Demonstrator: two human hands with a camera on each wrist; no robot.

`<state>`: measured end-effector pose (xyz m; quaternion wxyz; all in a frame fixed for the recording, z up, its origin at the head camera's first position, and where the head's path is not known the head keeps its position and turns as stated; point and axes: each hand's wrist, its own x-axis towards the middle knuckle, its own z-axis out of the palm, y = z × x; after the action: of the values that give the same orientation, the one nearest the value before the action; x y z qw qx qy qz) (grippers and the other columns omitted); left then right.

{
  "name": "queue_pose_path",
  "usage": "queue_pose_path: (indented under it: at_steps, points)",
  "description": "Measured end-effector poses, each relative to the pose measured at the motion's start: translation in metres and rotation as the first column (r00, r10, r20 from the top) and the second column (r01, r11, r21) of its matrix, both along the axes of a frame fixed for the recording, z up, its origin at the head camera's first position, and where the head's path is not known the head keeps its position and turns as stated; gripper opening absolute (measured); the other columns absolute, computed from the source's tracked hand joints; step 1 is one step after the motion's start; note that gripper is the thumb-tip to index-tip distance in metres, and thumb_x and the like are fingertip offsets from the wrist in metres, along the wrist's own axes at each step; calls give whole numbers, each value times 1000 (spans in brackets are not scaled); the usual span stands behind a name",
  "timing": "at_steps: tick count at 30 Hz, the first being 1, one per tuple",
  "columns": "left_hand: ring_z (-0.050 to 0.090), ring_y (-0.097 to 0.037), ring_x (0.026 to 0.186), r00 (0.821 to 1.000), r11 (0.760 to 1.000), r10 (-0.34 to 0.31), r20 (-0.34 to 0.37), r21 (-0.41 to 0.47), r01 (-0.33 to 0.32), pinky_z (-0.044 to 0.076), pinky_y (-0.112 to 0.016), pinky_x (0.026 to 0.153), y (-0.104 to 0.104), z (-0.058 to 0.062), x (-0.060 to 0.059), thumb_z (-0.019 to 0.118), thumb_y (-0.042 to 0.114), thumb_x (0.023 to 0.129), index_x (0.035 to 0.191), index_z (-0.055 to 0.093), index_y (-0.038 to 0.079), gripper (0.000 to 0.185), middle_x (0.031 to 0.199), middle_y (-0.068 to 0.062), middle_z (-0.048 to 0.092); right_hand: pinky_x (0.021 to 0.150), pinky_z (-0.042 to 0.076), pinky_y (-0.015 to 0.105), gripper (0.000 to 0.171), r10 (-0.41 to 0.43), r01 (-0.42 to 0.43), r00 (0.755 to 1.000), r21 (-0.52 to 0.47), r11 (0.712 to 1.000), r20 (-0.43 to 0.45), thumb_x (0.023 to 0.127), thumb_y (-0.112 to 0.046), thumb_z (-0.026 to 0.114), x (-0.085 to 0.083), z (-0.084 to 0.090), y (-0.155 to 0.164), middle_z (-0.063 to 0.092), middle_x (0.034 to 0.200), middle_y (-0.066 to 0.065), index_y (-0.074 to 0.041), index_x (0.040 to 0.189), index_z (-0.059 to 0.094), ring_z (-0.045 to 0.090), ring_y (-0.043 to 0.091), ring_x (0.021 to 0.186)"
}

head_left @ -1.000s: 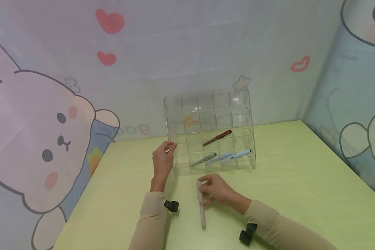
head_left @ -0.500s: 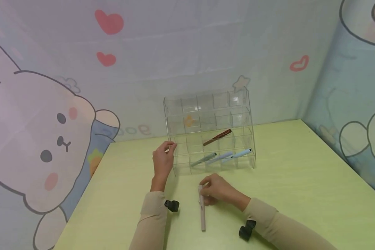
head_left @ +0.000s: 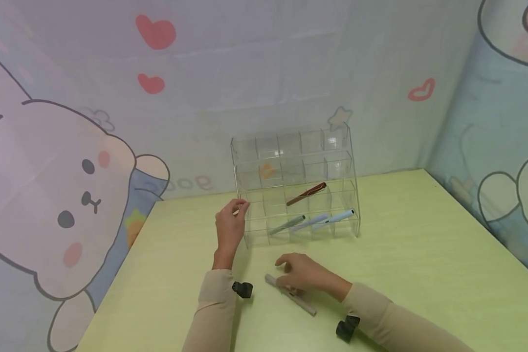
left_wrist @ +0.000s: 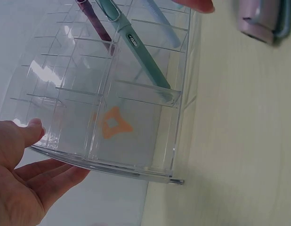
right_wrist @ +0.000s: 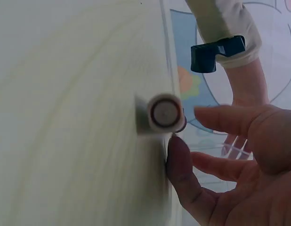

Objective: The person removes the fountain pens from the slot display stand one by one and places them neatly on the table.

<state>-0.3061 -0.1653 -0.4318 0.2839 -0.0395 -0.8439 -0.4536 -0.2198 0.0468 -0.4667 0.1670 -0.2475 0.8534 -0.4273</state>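
Note:
A clear acrylic organizer [head_left: 295,161] with several compartments stands at the back of the table. It holds a brown pen [head_left: 306,193], a grey-green pen [head_left: 287,224], a lilac pen [head_left: 310,222] and a light blue pen [head_left: 339,217]. My left hand [head_left: 239,208] rests with straight fingers against the organizer's left side [left_wrist: 112,141], thumb at its front edge. A pink pen [head_left: 290,295] lies slantwise on the table in front. My right hand [head_left: 286,274] hovers over its far end, and its thumb touches the pen [right_wrist: 165,113] with the fingers loosely extended.
The yellow-green table [head_left: 400,254] stretches right and forward of the organizer. Cartoon-printed walls close it in at the back and right. Black camera mounts sit on the left wrist [head_left: 243,289] and the right wrist [head_left: 347,327].
The pink pen has swung from pointing toward the organizer to lying slantwise, its near end now to the right. My right hand has loosened over it. The left hand has stayed put.

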Motion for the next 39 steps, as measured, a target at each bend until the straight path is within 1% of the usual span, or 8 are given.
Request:
queue_pose_path:
  at_steps: [2,4,7,10,17,25,33,39]
  points:
    - [72,-38,91,1000,1000,0,3,1,0,58,-51,79,0,0,0,69,24,97,100,75,8,17,103,-20,74,66,53,34,44,50,-48,998,36,998,-49,87,-13,74,2,0,-1,67,107,17,2,127,62,65,20,78]
    - [72,-38,91,1000,1000,1,9,3,-1,58,-51,79,1,0,1,69,24,97,101,75,9,17,103,-20,74,63,52,32,44,75,-72,995,48,996,-69,87,-11,75,4,1,-2,67,105,16,1,127,63,64,18,74]
    - [72,-37,92,1000,1000,5,21,3,-5,58,-50,79,1,0,1,68,26,98,101,75,10,18,104,-20,73,52,50,29,44,79,-79,997,17,997,-24,87,-5,73,7,2,-3,67,93,12,4,129,60,61,16,56]
    - [73,-36,92,1000,1000,4,23,2,-4,58,-50,79,1,0,1,68,26,98,102,75,10,18,104,-20,74,48,50,28,46,68,-68,998,-8,998,12,88,-2,72,9,3,-5,67,83,7,6,131,57,62,15,52]
    - [72,-38,91,1000,1000,-3,6,-1,3,58,-51,79,1,2,2,69,23,97,101,75,8,16,102,-20,74,48,53,30,47,10,-9,999,-36,999,30,89,0,70,12,3,-6,66,77,6,10,131,52,65,18,52]
    - [72,-38,90,1000,1000,-3,-9,-2,3,57,-52,79,0,0,1,69,23,97,101,75,8,17,102,-21,73,49,55,32,49,-58,69,991,-91,994,119,87,3,67,7,0,-6,64,76,8,11,132,47,65,19,51]
    - [72,-38,91,1000,1000,-3,0,-6,3,57,-52,79,-1,-1,0,68,24,98,103,75,9,17,104,-20,73,50,56,32,54,-62,79,988,-112,991,144,88,3,66,5,0,-5,65,74,11,13,135,43,67,21,52]
    - [72,-37,92,1000,1000,-4,15,-9,4,57,-51,80,-1,-1,-1,68,27,98,102,75,9,20,104,-20,74,55,57,34,56,-77,94,987,-121,988,138,93,-6,65,3,4,1,66,81,9,12,140,39,68,23,55]
